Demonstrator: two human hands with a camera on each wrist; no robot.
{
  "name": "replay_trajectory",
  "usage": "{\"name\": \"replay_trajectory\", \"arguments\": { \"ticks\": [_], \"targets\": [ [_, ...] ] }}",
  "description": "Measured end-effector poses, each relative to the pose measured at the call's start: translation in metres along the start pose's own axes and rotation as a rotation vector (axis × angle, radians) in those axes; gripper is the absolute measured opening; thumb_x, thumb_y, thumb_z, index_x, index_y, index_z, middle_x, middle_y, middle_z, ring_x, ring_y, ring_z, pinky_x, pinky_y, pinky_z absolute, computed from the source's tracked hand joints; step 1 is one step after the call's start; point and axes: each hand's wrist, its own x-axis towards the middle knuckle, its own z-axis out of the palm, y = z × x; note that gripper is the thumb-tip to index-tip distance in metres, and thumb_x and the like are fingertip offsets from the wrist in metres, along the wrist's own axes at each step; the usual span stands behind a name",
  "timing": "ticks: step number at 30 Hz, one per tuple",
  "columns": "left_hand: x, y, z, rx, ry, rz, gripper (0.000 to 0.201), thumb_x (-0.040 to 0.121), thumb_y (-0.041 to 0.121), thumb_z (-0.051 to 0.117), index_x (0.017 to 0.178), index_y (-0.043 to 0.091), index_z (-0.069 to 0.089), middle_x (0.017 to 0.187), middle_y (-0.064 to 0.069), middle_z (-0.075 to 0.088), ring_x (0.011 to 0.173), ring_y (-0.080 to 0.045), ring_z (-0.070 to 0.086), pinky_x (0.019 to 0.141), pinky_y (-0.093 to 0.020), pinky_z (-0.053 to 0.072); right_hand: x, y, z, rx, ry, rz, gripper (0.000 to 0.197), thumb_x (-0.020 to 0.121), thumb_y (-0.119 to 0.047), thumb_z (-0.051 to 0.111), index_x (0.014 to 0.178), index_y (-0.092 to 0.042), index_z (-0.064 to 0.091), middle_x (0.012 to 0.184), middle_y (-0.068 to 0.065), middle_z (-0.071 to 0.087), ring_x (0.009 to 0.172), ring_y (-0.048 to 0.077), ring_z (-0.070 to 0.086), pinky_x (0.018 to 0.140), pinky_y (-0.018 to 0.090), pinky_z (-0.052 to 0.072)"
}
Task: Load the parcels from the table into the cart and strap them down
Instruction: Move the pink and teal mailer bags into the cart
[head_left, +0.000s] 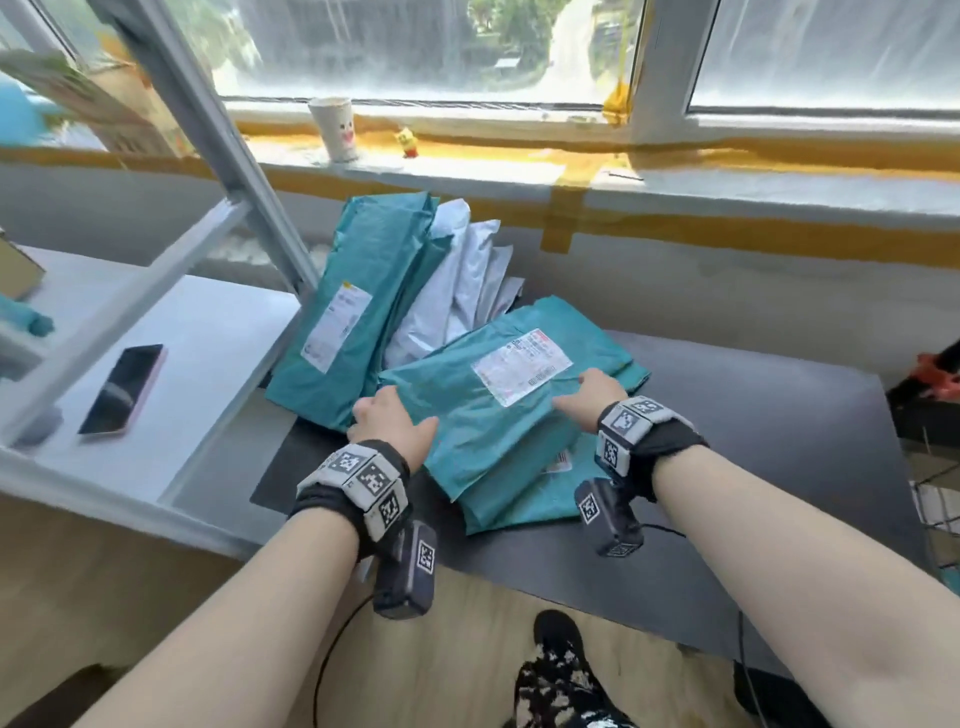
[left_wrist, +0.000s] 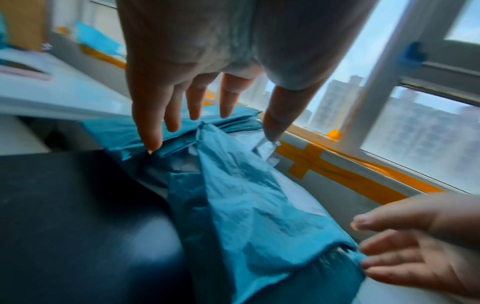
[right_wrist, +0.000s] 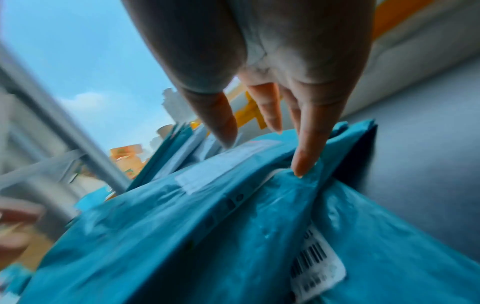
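Note:
A teal parcel (head_left: 467, 415) with a white label lies topmost on a low pile on the dark table (head_left: 753, 441); another teal parcel (head_left: 524, 499) lies under it. My left hand (head_left: 387, 418) is at its left edge, its fingers (left_wrist: 153, 123) straight and spread. My right hand (head_left: 589, 397) rests on its right side, with straight fingers (right_wrist: 309, 148) whose tips touch the wrapping. Neither hand has curled round the parcel. More teal parcels (head_left: 353, 301) and white parcels (head_left: 462, 291) lean against the wall behind.
A white table (head_left: 182, 364) on the left carries a phone (head_left: 122, 389), and a white metal frame (head_left: 208, 156) slants over it. A paper cup (head_left: 335, 130) and a yellow toy (head_left: 408, 143) stand on the sill. A wire rack (head_left: 935, 499) shows at the right edge.

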Motion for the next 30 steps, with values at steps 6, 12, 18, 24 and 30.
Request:
{"name": "replay_trajectory", "arguments": {
  "ticks": [6, 12, 18, 24, 30],
  "targets": [
    [0.031, 0.006, 0.001, -0.13, 0.036, -0.146, 0.085, 0.082, 0.022, 0.07, 0.144, 0.0, 0.016, 0.14, -0.023, 0.04, 0.128, -0.034, 0.044, 0.104, -0.037, 0.036, 0.055, 0.008, -0.014, 0.432, -0.05, 0.216, 0.042, 0.086, -0.017, 0.067, 0.12, 0.004, 0.055, 0.083, 0.009, 0.052, 0.06, 0.016, 0.057, 0.051, 0.022, 0.05],
    [0.048, 0.013, 0.006, 0.051, -0.083, -0.012, 0.054, 0.077, 0.014, 0.068, 0.126, 0.006, 0.046, 0.118, -0.014, 0.059, 0.111, -0.03, 0.057, 0.09, -0.031, 0.044, 0.084, 0.015, -0.016, 0.439, -0.05, 0.339, 0.039, 0.074, -0.039, 0.076, 0.096, -0.01, 0.062, 0.093, 0.009, 0.064, 0.088, 0.027, 0.063, 0.085, 0.035, 0.051],
    [0.052, 0.028, 0.024, 0.218, -0.172, 0.106, 0.055, 0.078, 0.035, 0.065, 0.127, 0.014, 0.052, 0.127, -0.013, 0.056, 0.114, -0.027, 0.057, 0.098, -0.034, 0.046, 0.093, 0.037, -0.044, 0.409, 0.046, 0.367, 0.048, 0.082, -0.014, 0.07, 0.125, 0.001, 0.054, 0.126, 0.01, 0.059, 0.115, 0.026, 0.058, 0.095, 0.029, 0.044],
    [0.061, 0.064, 0.046, 0.308, -0.162, 0.233, 0.037, 0.086, 0.023, 0.052, 0.121, 0.01, 0.052, 0.126, -0.014, 0.053, 0.11, -0.031, 0.057, 0.094, -0.041, 0.048, 0.084, 0.088, -0.061, 0.312, 0.001, 0.406, 0.046, 0.077, -0.007, 0.073, 0.118, 0.002, 0.056, 0.124, 0.017, 0.059, 0.106, 0.03, 0.06, 0.094, 0.037, 0.048],
    [0.07, 0.083, 0.056, 0.369, -0.212, 0.148, 0.061, 0.08, 0.031, 0.068, 0.129, 0.009, 0.038, 0.128, -0.016, 0.046, 0.112, -0.033, 0.054, 0.089, -0.039, 0.046, 0.073, 0.114, -0.059, 0.268, 0.007, 0.403, 0.046, 0.079, 0.001, 0.068, 0.123, 0.005, 0.054, 0.124, 0.019, 0.06, 0.112, 0.033, 0.059, 0.099, 0.044, 0.046]
  ]
}}
